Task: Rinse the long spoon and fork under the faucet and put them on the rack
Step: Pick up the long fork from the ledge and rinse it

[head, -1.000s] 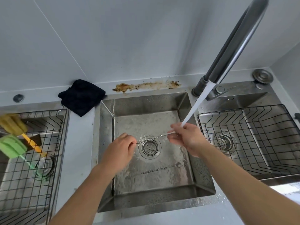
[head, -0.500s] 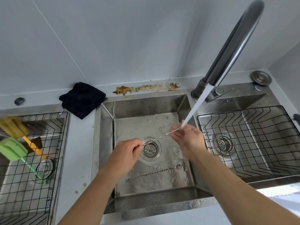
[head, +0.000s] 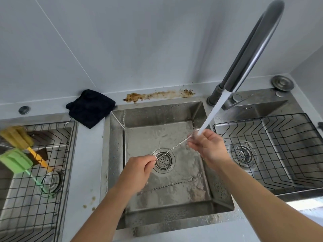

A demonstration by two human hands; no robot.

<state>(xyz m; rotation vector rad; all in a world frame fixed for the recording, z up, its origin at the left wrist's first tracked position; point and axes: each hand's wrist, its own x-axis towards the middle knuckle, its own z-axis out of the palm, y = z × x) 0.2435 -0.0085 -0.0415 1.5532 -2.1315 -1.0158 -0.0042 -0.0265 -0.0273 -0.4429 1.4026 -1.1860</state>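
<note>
Left grip (head: pixel 139 165) pinches a twisted utensil (head: pixel 172 149); right grip (head: pixel 208 145), at two o'clock, pinches its far end, hidden under the water stream (head: pixel 212 112).

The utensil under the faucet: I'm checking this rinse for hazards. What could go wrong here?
The thin wet utensil is only pinched at its ends by the left hand and right hand; it could slip. The stream hits the right hand, so water may splash onto the counter.

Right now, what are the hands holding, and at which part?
One thin twisted-handle metal utensil: left hand pinches its lower end, right hand holds the upper end under the water.
</note>
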